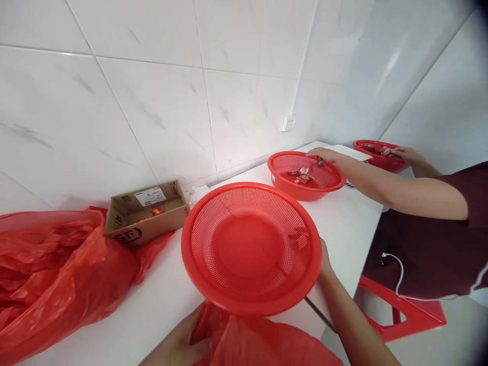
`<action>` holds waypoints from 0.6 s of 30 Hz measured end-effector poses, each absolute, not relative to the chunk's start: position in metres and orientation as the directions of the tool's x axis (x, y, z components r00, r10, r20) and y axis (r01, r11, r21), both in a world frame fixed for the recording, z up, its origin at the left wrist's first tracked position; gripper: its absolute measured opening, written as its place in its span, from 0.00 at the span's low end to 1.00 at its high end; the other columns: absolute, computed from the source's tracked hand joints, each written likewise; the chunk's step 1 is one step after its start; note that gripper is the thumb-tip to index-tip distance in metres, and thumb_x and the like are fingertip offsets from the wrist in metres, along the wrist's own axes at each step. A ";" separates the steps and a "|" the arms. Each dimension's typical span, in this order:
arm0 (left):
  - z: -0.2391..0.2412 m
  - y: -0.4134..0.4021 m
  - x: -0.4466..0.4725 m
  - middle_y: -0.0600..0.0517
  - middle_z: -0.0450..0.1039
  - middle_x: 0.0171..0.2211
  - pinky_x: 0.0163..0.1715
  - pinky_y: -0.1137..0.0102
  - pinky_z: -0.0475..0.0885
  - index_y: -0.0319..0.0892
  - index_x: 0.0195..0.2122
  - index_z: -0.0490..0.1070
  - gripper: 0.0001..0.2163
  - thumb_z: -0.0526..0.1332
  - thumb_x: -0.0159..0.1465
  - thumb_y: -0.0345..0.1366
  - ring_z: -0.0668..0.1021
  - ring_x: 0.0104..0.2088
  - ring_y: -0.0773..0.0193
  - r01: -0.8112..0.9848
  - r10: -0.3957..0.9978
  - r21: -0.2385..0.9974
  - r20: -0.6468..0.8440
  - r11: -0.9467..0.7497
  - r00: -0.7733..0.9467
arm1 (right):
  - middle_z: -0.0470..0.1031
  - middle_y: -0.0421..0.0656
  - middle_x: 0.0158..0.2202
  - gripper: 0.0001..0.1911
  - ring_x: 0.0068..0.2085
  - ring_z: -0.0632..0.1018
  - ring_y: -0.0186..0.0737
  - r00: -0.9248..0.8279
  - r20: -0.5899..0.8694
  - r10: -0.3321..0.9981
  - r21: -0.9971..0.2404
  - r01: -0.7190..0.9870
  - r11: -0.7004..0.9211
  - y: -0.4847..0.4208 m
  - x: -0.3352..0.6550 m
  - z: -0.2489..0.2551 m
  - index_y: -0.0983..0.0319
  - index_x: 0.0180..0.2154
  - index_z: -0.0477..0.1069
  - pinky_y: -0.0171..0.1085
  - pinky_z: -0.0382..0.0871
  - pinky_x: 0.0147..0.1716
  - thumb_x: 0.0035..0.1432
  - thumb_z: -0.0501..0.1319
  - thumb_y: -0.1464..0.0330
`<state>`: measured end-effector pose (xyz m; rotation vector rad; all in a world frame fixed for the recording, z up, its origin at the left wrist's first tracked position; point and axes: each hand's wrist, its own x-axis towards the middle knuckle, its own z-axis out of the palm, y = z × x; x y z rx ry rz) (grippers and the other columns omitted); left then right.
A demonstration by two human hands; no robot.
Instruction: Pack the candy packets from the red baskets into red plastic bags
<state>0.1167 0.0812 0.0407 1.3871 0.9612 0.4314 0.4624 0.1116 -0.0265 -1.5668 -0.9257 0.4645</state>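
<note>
A round red plastic sieve basket (249,246) with a perforated wall is in front of me, with nothing inside it. My right hand (325,262) grips its right side, the fingers mostly hidden behind the rim. Below the near rim, my left hand (192,338) is closed on a thin red plastic bag (274,340). The bag hangs just under the basket and its lower part runs out of the picture.
A cardboard box (147,229) holding a few small red packets stands at the left, beside a large red bag (68,274). Beyond the basket, a co-worker's hand (324,154) reaches into another red basket (307,190); the other hand is at a third (392,161). A red stool (423,312) stands right.
</note>
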 end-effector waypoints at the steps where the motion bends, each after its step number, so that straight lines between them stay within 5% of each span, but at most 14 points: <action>1: 0.040 0.081 0.123 0.52 0.67 0.61 0.67 0.49 0.44 0.57 0.64 0.60 0.34 0.67 0.56 0.44 0.54 0.68 0.44 0.229 0.763 0.960 -0.268 0.161 0.588 | 0.78 0.47 0.29 0.08 0.31 0.76 0.45 0.590 0.195 0.784 -0.957 0.291 0.019 0.112 0.463 -0.027 0.61 0.28 0.73 0.38 0.70 0.27 0.48 0.64 0.63; 9: 0.010 0.079 0.119 0.48 0.51 0.69 0.67 0.49 0.40 0.52 0.68 0.51 0.36 0.65 0.61 0.43 0.46 0.69 0.45 -0.134 0.709 0.940 -0.137 0.313 0.692 | 0.78 0.45 0.38 0.17 0.38 0.77 0.46 0.607 0.174 0.776 -0.971 0.235 0.034 0.118 0.468 -0.039 0.60 0.41 0.71 0.40 0.73 0.34 0.48 0.64 0.63; 14: 0.008 0.083 0.113 0.47 0.54 0.68 0.66 0.47 0.47 0.51 0.66 0.57 0.33 0.66 0.60 0.44 0.51 0.68 0.43 -0.171 0.682 0.918 -0.133 0.359 0.719 | 0.73 0.50 0.50 0.36 0.38 0.78 0.46 0.663 0.163 0.730 -0.971 0.241 -0.002 0.145 0.507 -0.027 0.56 0.58 0.59 0.43 0.75 0.34 0.48 0.65 0.56; 18: 0.008 0.084 0.114 0.46 0.60 0.65 0.62 0.45 0.54 0.51 0.62 0.64 0.27 0.64 0.61 0.42 0.57 0.66 0.41 -0.165 0.609 0.866 -0.186 0.473 0.771 | 0.64 0.52 0.60 0.47 0.47 0.76 0.51 0.664 0.309 0.681 -0.879 0.472 -0.061 0.181 0.554 -0.002 0.53 0.63 0.54 0.45 0.74 0.40 0.44 0.68 0.55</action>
